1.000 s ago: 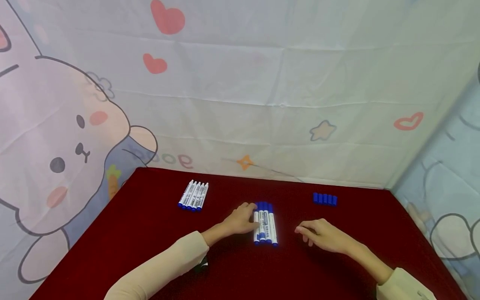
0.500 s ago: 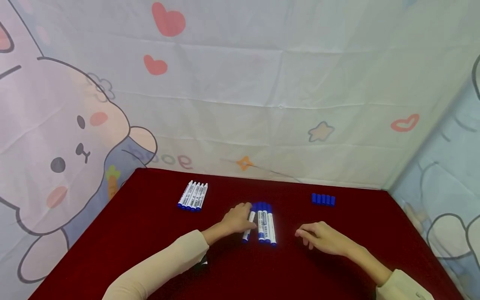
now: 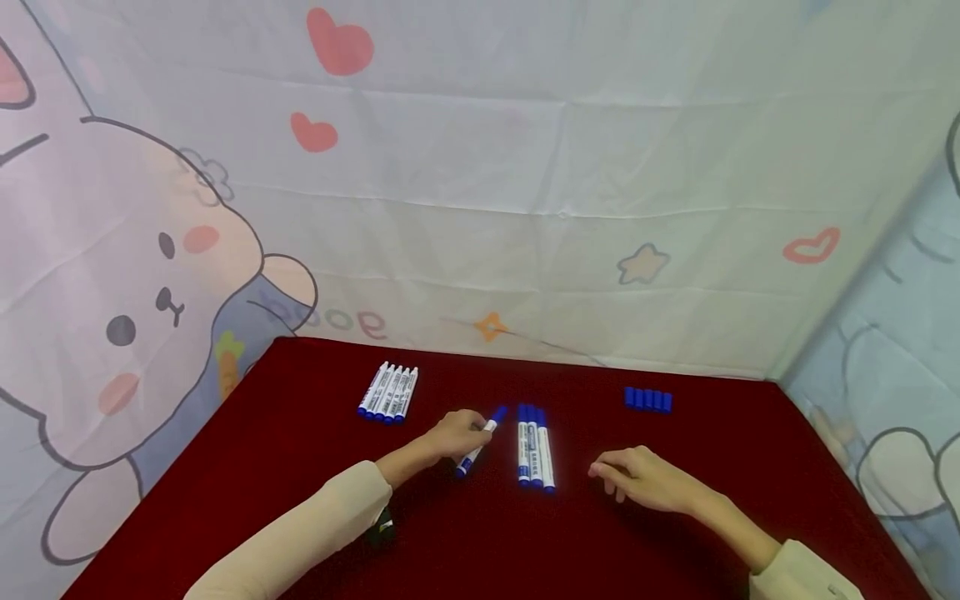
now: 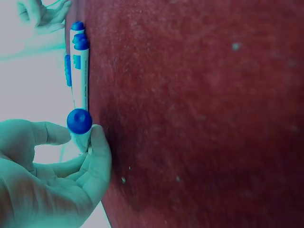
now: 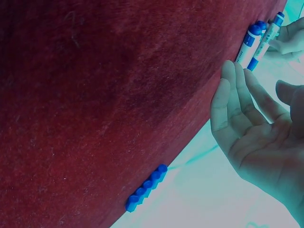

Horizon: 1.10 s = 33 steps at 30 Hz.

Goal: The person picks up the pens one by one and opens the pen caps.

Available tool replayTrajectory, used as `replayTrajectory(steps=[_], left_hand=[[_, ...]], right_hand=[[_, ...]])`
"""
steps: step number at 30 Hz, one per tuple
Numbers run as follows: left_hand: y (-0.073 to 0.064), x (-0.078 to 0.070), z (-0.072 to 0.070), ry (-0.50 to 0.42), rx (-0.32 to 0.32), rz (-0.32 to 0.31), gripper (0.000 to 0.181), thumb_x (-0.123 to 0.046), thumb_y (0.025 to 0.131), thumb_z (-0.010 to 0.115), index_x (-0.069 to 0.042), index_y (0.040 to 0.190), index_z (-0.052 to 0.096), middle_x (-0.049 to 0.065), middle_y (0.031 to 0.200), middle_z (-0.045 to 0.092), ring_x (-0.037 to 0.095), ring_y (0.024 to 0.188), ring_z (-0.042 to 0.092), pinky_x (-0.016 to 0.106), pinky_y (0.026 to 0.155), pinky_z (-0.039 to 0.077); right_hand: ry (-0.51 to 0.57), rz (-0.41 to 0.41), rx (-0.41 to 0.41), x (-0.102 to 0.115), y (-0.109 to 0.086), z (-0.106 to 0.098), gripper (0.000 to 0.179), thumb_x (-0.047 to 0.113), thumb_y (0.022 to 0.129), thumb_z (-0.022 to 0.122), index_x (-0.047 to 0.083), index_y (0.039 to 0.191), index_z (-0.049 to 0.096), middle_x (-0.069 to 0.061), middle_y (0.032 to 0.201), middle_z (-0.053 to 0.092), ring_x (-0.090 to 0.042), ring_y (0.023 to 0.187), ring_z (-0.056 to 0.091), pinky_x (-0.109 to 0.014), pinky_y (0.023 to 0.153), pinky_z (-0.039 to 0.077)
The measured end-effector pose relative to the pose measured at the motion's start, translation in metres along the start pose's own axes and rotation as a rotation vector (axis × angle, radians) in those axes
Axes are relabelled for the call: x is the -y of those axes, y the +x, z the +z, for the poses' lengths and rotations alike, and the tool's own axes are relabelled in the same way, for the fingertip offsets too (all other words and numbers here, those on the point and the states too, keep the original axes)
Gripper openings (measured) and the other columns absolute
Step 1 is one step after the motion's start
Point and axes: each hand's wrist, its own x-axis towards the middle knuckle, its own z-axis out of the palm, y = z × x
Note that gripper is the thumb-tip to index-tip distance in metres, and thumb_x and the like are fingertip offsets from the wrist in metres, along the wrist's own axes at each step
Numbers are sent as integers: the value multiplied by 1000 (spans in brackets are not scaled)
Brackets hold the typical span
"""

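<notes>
My left hand (image 3: 456,434) pinches a capped whiteboard marker (image 3: 472,451) between thumb and fingers, its white barrel slanting with the blue cap toward the back. In the left wrist view the marker's round blue end (image 4: 79,121) faces the camera. Just right of it, three capped markers (image 3: 535,454) lie side by side on the dark red cloth. My right hand (image 3: 647,477) hovers or rests to their right with relaxed, loosely bent fingers and holds nothing; in the right wrist view the palm (image 5: 259,137) shows bare.
Several uncapped white markers (image 3: 388,392) lie in a row at the back left. Several loose blue caps (image 3: 648,399) stand lined up at the back right. The red cloth (image 3: 585,550) covers the table, which ends at a printed white curtain (image 3: 465,250).
The left hand has drawn one marker leftward out of the group, tilting it and carrying it toward the left. The right hand has stayed nearly in place.
</notes>
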Motion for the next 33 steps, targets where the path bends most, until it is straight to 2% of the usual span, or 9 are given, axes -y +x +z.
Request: replayTrajectory(steps=[7, 11, 16, 20, 23, 27, 30, 33], left_hand=[[-9, 0, -13, -155, 52, -71, 37, -15, 99, 51, 7, 126, 63, 13, 96, 72, 14, 67, 61, 24, 58, 52], [-12, -1, -17, -198, 98, -68, 43, -14, 100, 46, 8, 134, 57, 15, 97, 72, 14, 65, 60, 23, 55, 51], [-16, -4, -22, -198, 157, -16, 44, -13, 96, 49, 8, 135, 58, 16, 97, 71, 13, 65, 58, 22, 55, 50], [-21, -8, -23, -192, 196, 38, 42, -12, 96, 59, 6, 133, 60, 16, 96, 70, 12, 64, 58, 21, 56, 50], [-24, -12, -22, -173, 217, 88, 42, -10, 93, 68, 3, 133, 60, 12, 93, 70, 11, 63, 58, 20, 55, 48], [-27, -17, -19, -152, 231, 130, 37, -8, 92, 72, -1, 126, 63, 7, 91, 71, 11, 61, 60, 21, 52, 45], [-30, -21, -15, -142, 250, 150, 29, -8, 92, 72, -3, 120, 66, 14, 92, 73, 12, 61, 61, 23, 51, 44], [-33, -24, -13, -129, 285, 184, 24, -8, 93, 71, -4, 116, 68, 19, 96, 74, 13, 64, 63, 25, 54, 48]], right_hand=[[-6, -11, 8, -3, 2, 2, 37, 26, 110, 45, -1, 114, 71, 0, 82, 70, -5, 71, 65, -22, 67, 56], [4, -12, 10, -2, 3, 3, 37, 26, 110, 46, -1, 114, 71, -1, 82, 70, -6, 71, 66, -22, 67, 56], [10, -12, 14, -2, 5, 4, 37, 27, 110, 46, -1, 115, 71, -1, 82, 71, -6, 72, 66, -22, 67, 56], [13, -18, 14, -1, 6, 5, 37, 27, 110, 46, 1, 114, 71, 0, 82, 70, -6, 72, 66, -22, 67, 56], [14, -24, 12, -1, 7, 6, 37, 27, 110, 46, 1, 114, 72, 0, 81, 70, -6, 72, 66, -22, 68, 56], [11, -23, 11, 1, 10, 6, 36, 29, 110, 47, 3, 113, 72, 1, 81, 70, -6, 71, 66, -22, 68, 56], [8, -22, 12, 3, 12, 6, 36, 30, 110, 47, 4, 112, 72, 0, 81, 70, -6, 71, 66, -22, 68, 56], [5, -33, 8, 6, 14, 6, 34, 29, 110, 48, 4, 110, 72, -1, 81, 70, -7, 71, 66, -22, 67, 56]])
